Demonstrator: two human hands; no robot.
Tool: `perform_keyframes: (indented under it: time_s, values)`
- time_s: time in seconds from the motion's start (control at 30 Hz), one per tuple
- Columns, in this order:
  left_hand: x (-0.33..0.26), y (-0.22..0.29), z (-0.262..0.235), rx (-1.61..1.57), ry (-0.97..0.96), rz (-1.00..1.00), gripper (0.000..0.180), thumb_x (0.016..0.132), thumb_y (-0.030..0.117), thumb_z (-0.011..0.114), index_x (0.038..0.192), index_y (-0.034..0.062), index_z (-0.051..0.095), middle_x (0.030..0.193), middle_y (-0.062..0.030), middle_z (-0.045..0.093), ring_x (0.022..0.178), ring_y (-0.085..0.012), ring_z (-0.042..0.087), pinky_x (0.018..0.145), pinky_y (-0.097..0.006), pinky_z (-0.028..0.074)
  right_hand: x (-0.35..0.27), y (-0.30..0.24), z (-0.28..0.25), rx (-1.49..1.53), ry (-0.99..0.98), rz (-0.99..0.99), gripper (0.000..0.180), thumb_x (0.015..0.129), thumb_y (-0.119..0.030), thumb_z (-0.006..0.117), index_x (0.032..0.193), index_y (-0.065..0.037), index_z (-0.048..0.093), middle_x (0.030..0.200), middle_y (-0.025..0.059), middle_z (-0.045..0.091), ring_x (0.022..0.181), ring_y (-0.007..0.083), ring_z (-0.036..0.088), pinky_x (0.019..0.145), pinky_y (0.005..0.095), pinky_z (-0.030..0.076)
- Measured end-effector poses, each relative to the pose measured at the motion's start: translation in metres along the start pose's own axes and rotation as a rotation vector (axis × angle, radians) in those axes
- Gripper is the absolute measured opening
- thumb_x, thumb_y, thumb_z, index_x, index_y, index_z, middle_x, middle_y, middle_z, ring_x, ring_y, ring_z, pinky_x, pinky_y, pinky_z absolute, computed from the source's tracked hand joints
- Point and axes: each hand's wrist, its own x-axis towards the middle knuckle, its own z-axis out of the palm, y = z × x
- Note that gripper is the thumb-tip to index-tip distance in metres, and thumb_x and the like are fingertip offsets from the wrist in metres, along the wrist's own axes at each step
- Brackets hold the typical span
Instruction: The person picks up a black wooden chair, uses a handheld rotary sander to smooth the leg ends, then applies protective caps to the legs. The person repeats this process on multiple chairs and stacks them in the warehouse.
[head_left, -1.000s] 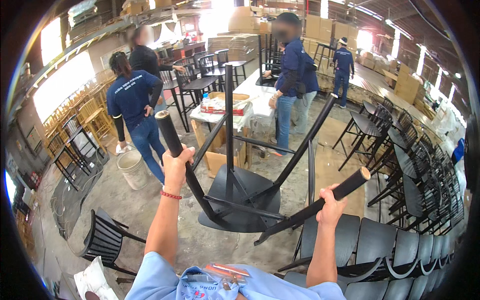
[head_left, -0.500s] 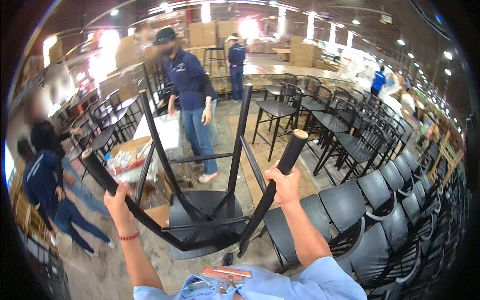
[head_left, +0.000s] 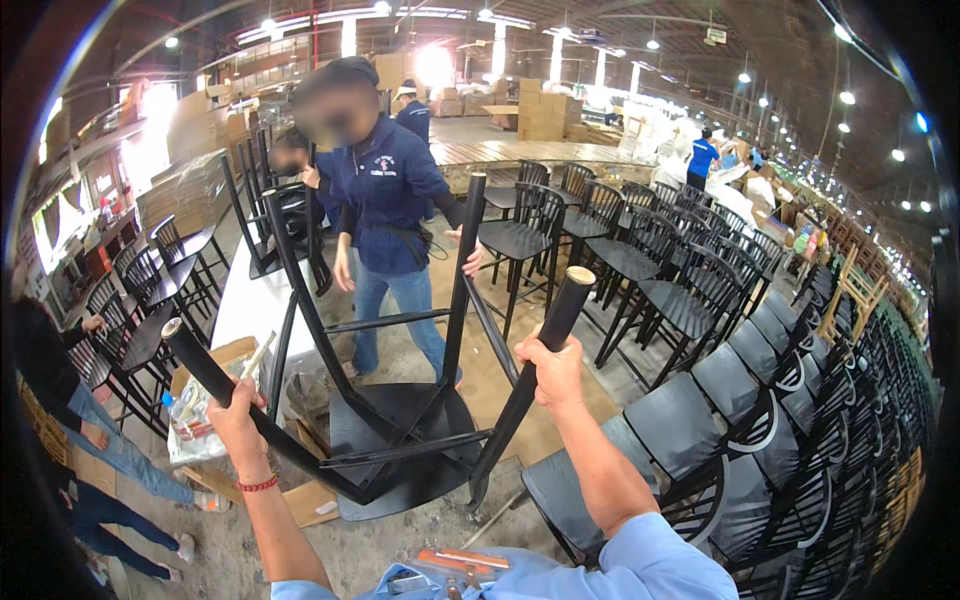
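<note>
I hold a black bar chair (head_left: 420,478) upturned in front of me, its legs pointing up and the underside of its seat showing. My left hand (head_left: 238,418) is closed around the near left leg, below its pale bare end. My right hand (head_left: 553,368) is wrapped round the near right leg. Crossed braces and rungs join the legs. A co-worker (head_left: 390,190) in a navy shirt stands just beyond, one hand (head_left: 472,252) at the far right leg; I cannot tell if it grips.
Rows of black bar chairs (head_left: 650,262) stand to the right, with more chairs (head_left: 690,425) packed close by my right arm. A white table (head_left: 245,300) and an open carton (head_left: 215,400) are at left. Other people (head_left: 60,370) stand at the far left.
The co-worker has come nearer and brought a hand to the chair's far right leg. The surroundings have shifted leftward in view. My hands keep their hold on the legs.
</note>
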Motion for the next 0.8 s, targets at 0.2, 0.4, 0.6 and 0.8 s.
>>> perform_keyframes:
  time_s: [0.2,0.4,0.6,0.8]
  values:
    - [0.040,-0.029,0.012,0.028,0.056,-0.013,0.014,0.080,0.008,0.070,0.080,0.0039,0.056,0.065,-0.0015,0.054,0.056,-0.0097,0.049,0.054,-0.025,0.040,0.054,0.026,0.024,-0.048,0.011,0.001,0.012,0.069,0.005,0.066,0.069,-0.003,0.057,0.064,0.0018,0.055,0.055,0.0114,0.051,0.053,0.0264,0.040]
    - [0.073,-0.079,0.008,-0.026,0.162,-0.107,0.013,0.082,0.009,0.073,0.088,0.0041,0.062,0.075,-0.0002,0.060,0.059,-0.0080,0.053,0.052,-0.024,0.041,0.123,0.042,0.064,-0.234,-0.059,-0.005,0.019,0.070,-0.009,0.076,0.082,-0.003,0.063,0.072,0.0011,0.062,0.062,0.0112,0.055,0.056,0.0296,0.045]
    - [0.106,-0.128,0.043,0.096,0.152,-0.054,0.016,0.081,0.013,0.073,0.081,0.0029,0.061,0.070,-0.0004,0.059,0.057,-0.0082,0.053,0.053,-0.024,0.042,0.138,0.056,0.031,-0.596,-0.263,-0.040,0.052,0.083,-0.012,0.068,0.129,0.005,0.049,0.114,0.0158,0.065,0.107,0.0222,0.062,0.093,0.0334,0.048]
    - [0.172,-0.150,0.029,0.131,0.109,0.002,0.016,0.082,0.014,0.072,0.080,0.0026,0.060,0.069,-0.0010,0.059,0.062,-0.0103,0.054,0.058,-0.027,0.043,0.040,0.118,-0.085,-0.869,-0.497,0.369,0.034,0.084,-0.014,0.065,0.115,0.000,0.062,0.109,0.0127,0.069,0.102,0.0217,0.064,0.089,0.0332,0.049]
